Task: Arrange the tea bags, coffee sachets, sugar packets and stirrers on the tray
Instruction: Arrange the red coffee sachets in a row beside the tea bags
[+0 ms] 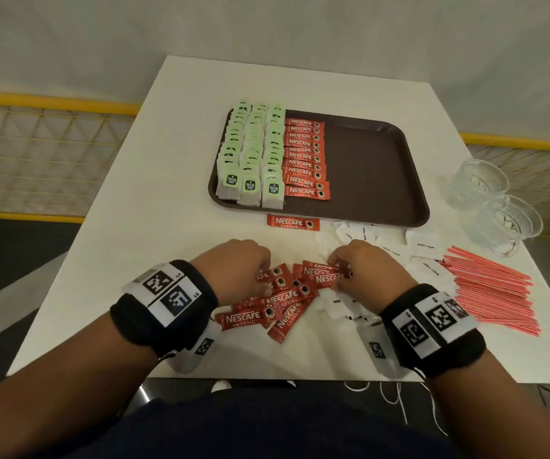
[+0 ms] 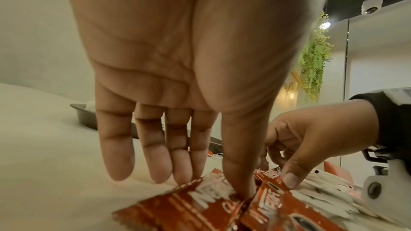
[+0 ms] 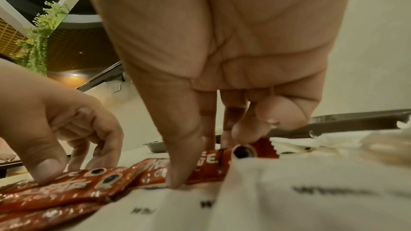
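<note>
Loose coffee sachets (image 1: pixel 277 303) lie in an overlapping heap on the table (image 1: pixel 174 200) directly under both your hands, near the front edge; one stray sachet (image 1: pixel 293 222) sits just in front of the tray (image 1: pixel 373 167). Judged handling: thin foil sticks, light, pliant, slick face to face, so they will likely slide off one another; take each at a crimped end or across the narrow width, one at a time. Your right hand (image 1: pixel 366 266) has thumb and forefingers closed in a pinch on a sachet at the top of the heap; the right wrist view shows the thumb tip down on the near long edge, fingertips at the far side. Your left hand (image 1: pixel 234 263) has fingers nearly straight, tips and thumb pressing down on the heap's left side; whether it actually grips anything cannot be told. On the tray: three columns of tea bags (image 1: pixel 250 154), one column of sachets (image 1: pixel 305 157) beside them, right half bare. Sugar packets (image 1: pixel 426 243) and stirrers (image 1: pixel 492 286) lie on the table to your right.
</note>
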A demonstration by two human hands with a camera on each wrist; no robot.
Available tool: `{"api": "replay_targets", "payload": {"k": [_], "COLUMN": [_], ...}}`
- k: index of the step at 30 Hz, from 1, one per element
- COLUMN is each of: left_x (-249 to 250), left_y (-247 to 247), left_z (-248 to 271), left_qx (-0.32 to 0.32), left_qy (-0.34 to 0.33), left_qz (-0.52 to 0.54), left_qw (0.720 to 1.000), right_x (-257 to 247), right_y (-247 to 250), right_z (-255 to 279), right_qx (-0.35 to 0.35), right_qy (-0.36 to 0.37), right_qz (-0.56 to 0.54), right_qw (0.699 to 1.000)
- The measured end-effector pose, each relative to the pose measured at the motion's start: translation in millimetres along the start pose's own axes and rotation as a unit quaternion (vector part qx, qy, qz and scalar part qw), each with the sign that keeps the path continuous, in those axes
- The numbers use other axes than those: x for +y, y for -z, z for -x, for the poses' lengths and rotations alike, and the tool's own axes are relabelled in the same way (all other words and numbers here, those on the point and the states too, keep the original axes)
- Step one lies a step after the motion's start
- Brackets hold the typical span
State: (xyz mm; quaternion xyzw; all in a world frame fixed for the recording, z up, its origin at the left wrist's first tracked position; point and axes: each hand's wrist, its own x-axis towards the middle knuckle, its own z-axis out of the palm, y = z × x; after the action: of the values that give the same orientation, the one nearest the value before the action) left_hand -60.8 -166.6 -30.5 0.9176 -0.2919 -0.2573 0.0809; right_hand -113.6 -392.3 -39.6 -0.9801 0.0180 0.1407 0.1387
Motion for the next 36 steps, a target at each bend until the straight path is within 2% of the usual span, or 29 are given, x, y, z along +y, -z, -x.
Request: {"api": "replay_targets", "payload": {"k": [10,16,24,28,30,33,36], "left_x": [6.1,7.3,9.9,6.2,1.8,-1.4,3.7], "left_y": [-4.3,-2.3,0.2,8.6,14.7,26.4,40.6], "left_z": [-5.7,-7.8,-15.9,-19.7,-21.4,-20.9,-17.1], "left_qx": [0.020,0.014,0.007,0.013,0.031,0.064,0.065], "left_qy": [0.046,0.057,0.051,0.052,0.047,0.036,0.017], "left_qz": [0.028,0.051,0.004,0.018,0.049,0.150,0.330], "left_qw": [0.998,0.997,0.999,0.998,0.997,0.986,0.941], "right_x": [-4.3,-6.7,-5.1,-5.6,-6.1,-10.6,-18.8], "right_y": [-6.4,-6.3,8.5,17.3,23.4,35.9,46.1], "right_z": [0.9,2.7,11.8,14.8,17.9,22.6,20.3], "right_qx": [0.049,0.064,0.074,0.077,0.077,0.063,0.028], "right_qy": [0.000,-0.004,-0.002,0.004,0.012,0.037,0.070], "right_qz": [0.025,0.004,-0.037,-0.073,-0.098,-0.152,-0.189], "right_qw": [0.998,0.998,0.997,0.994,0.992,0.986,0.979]}}
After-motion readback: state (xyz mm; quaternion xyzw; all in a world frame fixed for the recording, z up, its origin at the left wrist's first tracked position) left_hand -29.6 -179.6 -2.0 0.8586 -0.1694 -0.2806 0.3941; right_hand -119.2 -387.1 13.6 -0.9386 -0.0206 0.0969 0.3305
